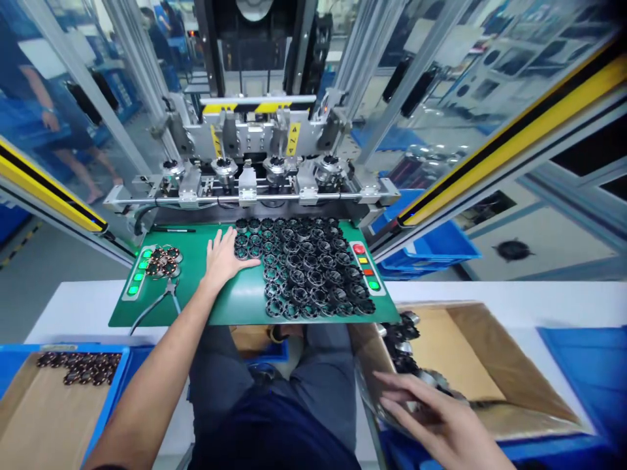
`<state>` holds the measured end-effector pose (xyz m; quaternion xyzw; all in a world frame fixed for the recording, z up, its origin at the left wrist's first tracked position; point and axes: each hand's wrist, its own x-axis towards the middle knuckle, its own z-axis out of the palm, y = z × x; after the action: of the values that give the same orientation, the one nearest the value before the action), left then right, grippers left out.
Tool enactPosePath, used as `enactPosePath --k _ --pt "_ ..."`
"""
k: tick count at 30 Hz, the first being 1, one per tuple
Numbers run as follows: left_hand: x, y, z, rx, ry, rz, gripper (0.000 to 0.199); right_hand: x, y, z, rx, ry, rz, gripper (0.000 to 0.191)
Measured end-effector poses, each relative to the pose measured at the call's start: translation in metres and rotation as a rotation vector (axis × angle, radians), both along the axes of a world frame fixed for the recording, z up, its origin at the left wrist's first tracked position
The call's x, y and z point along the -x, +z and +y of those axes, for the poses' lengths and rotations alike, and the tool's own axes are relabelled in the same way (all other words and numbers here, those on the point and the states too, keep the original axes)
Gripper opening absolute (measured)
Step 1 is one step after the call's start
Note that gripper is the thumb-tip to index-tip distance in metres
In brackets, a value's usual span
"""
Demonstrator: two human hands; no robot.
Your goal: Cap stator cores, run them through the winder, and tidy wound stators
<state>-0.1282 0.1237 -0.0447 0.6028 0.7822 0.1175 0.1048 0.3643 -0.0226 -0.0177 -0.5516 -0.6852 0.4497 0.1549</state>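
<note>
My left hand point(223, 258) lies on the green mat with fingers spread, its thumb and fingertips against the left edge of a block of black, ring-shaped motor parts point(306, 277). These stand in close rows, and some look stacked. My right hand point(441, 418) is at the lower right, over the near side of a cardboard-lined box point(519, 385). Its fingers are apart and slightly bent, with nothing visible in them. Black and silver ring parts point(404, 336) lie along that box's left side; some are partly hidden by the hand.
Copper-wound stators point(164, 262), pliers point(164, 297) and a pen point(172, 229) lie on the mat's left. Button panels point(366, 267) flank it. Behind is a machine with several fixtures point(275, 171). A blue tray point(105, 414) stands lower left. A person point(53, 117) is at far left.
</note>
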Motion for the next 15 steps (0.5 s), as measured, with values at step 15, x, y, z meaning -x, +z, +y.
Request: enactPosePath --k 15 --pt "0.009 0.022 0.03 -0.067 -0.07 0.133 0.114 -0.02 -0.01 -0.01 0.058 0.031 -0.035 0.048"
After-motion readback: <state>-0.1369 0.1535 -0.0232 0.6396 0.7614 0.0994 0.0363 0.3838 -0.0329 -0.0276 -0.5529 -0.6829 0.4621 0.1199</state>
